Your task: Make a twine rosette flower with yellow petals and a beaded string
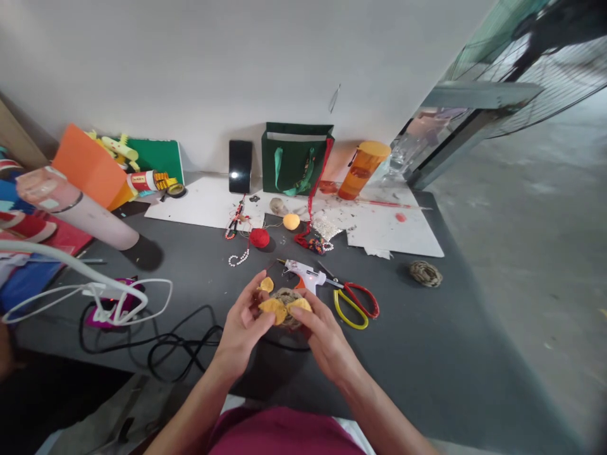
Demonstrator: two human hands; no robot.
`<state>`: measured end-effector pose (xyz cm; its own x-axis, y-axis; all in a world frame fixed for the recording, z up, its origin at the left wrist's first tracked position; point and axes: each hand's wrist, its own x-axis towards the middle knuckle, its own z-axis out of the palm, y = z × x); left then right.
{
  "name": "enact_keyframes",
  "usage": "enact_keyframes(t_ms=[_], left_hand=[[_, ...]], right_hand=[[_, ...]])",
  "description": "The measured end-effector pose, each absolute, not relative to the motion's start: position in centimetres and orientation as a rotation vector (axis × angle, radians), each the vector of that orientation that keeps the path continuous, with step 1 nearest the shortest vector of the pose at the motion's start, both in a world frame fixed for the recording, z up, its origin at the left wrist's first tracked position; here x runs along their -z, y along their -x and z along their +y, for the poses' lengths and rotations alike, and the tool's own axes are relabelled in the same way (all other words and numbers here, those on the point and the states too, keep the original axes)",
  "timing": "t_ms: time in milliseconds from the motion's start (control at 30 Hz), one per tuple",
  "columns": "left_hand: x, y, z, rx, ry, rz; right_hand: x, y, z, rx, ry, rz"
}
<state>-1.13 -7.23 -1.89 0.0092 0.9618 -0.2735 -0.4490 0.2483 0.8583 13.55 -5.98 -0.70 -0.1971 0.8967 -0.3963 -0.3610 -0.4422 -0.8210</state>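
In front of my body, both hands hold a small brown woven piece (285, 296) with yellow petal-shaped pieces on it. My left hand (244, 325) is closed, its thumb pressing the left yellow piece (271, 308). Above that, by the left fingertips, is a smaller rounded yellow piece (267, 284). My right hand (324, 328) is closed around the other side, thumb on the right yellow piece (302, 305). Just beyond the hands lies a white glue gun (303, 272), partly hidden by my right fingers. Beside it rest scissors (353, 300) with red and yellow handles.
A brown coiled bundle (425, 273) sits at the right. Behind are red yarn (259, 237), a yellow ball (291, 221), a phone (240, 166), a green gift bag (294, 161) and an orange bottle (363, 170). Black cable (184, 344) loops at left, near a pink power strip (111, 309).
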Motion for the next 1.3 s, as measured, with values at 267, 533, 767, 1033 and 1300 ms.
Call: enact_keyframes(t_ms=[267, 533, 767, 1033, 1300], left_hand=[[2.2, 1.0, -7.1, -1.246, -0.637, 1.052], [2.2, 0.8, -7.0, -1.186, -0.644, 1.045], [2.4, 0.4, -6.7, -1.212, -0.639, 1.094], [2.5, 0.5, -7.0, -1.168, -0.675, 1.045], [2.7, 0.7, -7.0, -1.138, -0.715, 1.023]], right_hand=[[0.8, -13.8, -6.0, -1.813, 1.123, -0.685], [1.3, -13.9, -6.1, -1.783, 1.113, -0.797], [0.9, -14.0, -6.1, -1.850, 1.053, -0.769], [1.7, -13.9, -6.1, -1.814, 1.074, -0.756], [2.1, -13.9, -6.0, -1.800, 1.107, -0.785]])
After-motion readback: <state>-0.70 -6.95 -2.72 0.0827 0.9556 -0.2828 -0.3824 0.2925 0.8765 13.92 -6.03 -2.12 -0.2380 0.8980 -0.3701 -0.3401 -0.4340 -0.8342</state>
